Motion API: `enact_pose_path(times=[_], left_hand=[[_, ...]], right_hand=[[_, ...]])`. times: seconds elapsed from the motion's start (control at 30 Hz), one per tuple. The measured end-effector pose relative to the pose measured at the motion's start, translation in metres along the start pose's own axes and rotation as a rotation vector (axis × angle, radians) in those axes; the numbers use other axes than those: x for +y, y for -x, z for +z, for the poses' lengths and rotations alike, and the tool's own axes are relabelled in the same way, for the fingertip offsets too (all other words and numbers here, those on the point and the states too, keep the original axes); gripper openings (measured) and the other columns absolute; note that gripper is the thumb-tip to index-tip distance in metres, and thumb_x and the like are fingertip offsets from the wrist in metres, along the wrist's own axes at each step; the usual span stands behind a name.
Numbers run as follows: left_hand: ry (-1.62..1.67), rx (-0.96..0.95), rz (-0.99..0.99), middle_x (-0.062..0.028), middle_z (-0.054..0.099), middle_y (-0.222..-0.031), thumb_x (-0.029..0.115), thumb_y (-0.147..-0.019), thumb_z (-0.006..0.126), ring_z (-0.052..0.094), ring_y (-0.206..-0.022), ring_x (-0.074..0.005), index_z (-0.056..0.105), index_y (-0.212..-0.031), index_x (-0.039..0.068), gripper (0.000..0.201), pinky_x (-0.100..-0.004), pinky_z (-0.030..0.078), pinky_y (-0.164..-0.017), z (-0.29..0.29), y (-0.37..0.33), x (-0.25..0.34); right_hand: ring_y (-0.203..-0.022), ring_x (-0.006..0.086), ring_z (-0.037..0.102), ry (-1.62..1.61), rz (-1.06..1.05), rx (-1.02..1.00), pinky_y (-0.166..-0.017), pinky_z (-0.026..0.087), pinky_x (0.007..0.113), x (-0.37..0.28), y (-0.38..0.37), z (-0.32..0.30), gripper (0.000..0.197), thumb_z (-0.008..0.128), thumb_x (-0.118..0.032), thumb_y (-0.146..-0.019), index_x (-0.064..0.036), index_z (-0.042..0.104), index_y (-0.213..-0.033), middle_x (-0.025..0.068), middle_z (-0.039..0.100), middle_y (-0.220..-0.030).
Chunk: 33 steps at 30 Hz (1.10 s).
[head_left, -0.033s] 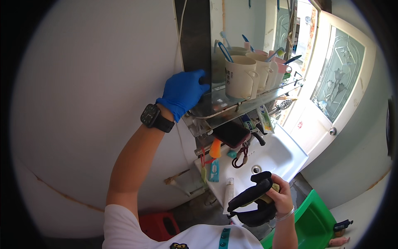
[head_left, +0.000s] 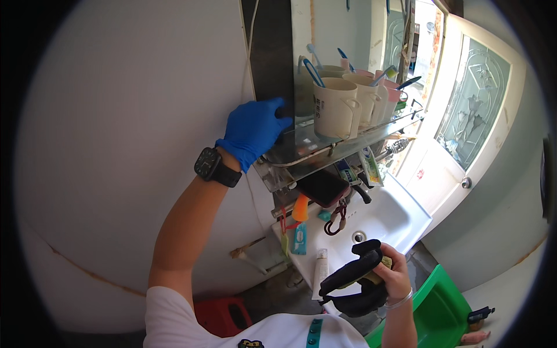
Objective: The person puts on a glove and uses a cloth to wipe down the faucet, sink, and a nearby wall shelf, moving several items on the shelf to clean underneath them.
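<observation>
My left hand (head_left: 250, 129), in a blue glove, is up at the left end of the glass shelf (head_left: 313, 159), against the dark panel (head_left: 274, 64) beside the mirror. Its fingers curl around a small dark shape that I cannot make out. My bare right hand (head_left: 395, 275) grips a black padded strap (head_left: 351, 275) with a yellowish inner side, low in front of the washbasin (head_left: 400, 209). Closest to my left hand on the shelf is a cream mug (head_left: 336, 107) holding a blue toothbrush (head_left: 313, 71); a second cream mug (head_left: 366, 93) stands behind it.
A phone (head_left: 323, 187) and toothpaste tubes (head_left: 370, 165) lie below the shelf. On the basin's left rim are a blue packet (head_left: 299, 239) and a white tube (head_left: 320, 272). A green tub (head_left: 438, 313) and a red stool-like object (head_left: 223, 315) stand low down. The white door (head_left: 452, 191) is at right.
</observation>
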State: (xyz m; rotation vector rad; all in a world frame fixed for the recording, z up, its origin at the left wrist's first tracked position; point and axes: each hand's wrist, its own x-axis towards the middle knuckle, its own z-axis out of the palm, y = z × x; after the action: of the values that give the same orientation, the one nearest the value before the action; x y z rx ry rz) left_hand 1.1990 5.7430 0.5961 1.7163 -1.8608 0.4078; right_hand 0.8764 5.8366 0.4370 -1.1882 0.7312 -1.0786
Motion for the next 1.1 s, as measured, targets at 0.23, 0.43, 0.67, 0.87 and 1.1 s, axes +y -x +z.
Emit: enact_pose_path(times=[0.23, 0.43, 0.67, 0.87, 1.1], left_hand=[[0.047, 0.080, 0.037, -0.0158, 0.066, -0.082, 0.034, -0.079, 0.064, 0.065, -0.069, -0.0276, 0.062, -0.106, 0.008, 0.038, -0.0325, 0.051, -0.063, 0.002, 0.003, -0.006], [-0.046, 0.202, 0.061, -0.0123, 0.065, -0.080, 0.036, -0.080, 0.064, 0.063, -0.061, -0.0208, 0.061, -0.111, 0.009, 0.041, -0.0296, 0.049, -0.057, -0.009, 0.008, 0.004], [1.297, -0.071, -0.146, -0.0078, 0.058, -0.106, 0.036, -0.089, 0.055, 0.065, -0.082, -0.0175, 0.049, -0.121, 0.003, 0.047, -0.0224, 0.051, -0.060, 0.006, 0.034, 0.101], [1.629, -0.209, -0.350, -0.0102, 0.056, -0.108, 0.036, -0.090, 0.052, 0.064, -0.088, -0.0201, 0.050, -0.118, 0.002, 0.044, -0.0239, 0.053, -0.069, 0.051, 0.008, 0.114], [1.542, -0.044, -0.430, -0.0033, 0.054, -0.080, 0.045, -0.089, 0.050, 0.060, -0.079, -0.0136, 0.059, -0.092, 0.006, 0.039, -0.0233, 0.049, -0.070, 0.046, 0.002, 0.112]], right_hand=[[-0.080, 0.0088, 0.057, -0.064, -0.002, -0.022, -0.074, 0.047, 0.022, -0.004, -0.008, -0.011, 0.031, 0.066, -0.010, -0.079, 0.0035, 0.058, -0.106, 0.0021, 0.061, -0.089], [-0.079, 0.0086, 0.057, -0.090, -0.005, -0.042, -0.073, 0.047, 0.022, -0.004, -0.015, -0.013, 0.031, 0.066, -0.011, -0.079, 0.0034, 0.058, -0.105, 0.0020, 0.061, -0.088], [-0.080, 0.0103, 0.059, -0.159, -0.004, -0.026, -0.073, 0.049, 0.023, -0.009, -0.023, -0.025, 0.033, 0.066, -0.009, -0.079, 0.0043, 0.056, -0.107, 0.0041, 0.062, -0.091], [-0.082, 0.0136, 0.062, -0.309, 0.031, 0.005, -0.075, 0.051, 0.025, -0.005, -0.028, -0.035, 0.036, 0.064, -0.005, -0.079, 0.0049, 0.053, -0.111, 0.0070, 0.063, -0.094], [-0.083, 0.0147, 0.062, -0.290, -0.008, 0.007, -0.076, 0.052, 0.026, -0.006, -0.027, -0.054, 0.038, 0.064, -0.004, -0.078, 0.0042, 0.052, -0.114, 0.0080, 0.063, -0.095]])
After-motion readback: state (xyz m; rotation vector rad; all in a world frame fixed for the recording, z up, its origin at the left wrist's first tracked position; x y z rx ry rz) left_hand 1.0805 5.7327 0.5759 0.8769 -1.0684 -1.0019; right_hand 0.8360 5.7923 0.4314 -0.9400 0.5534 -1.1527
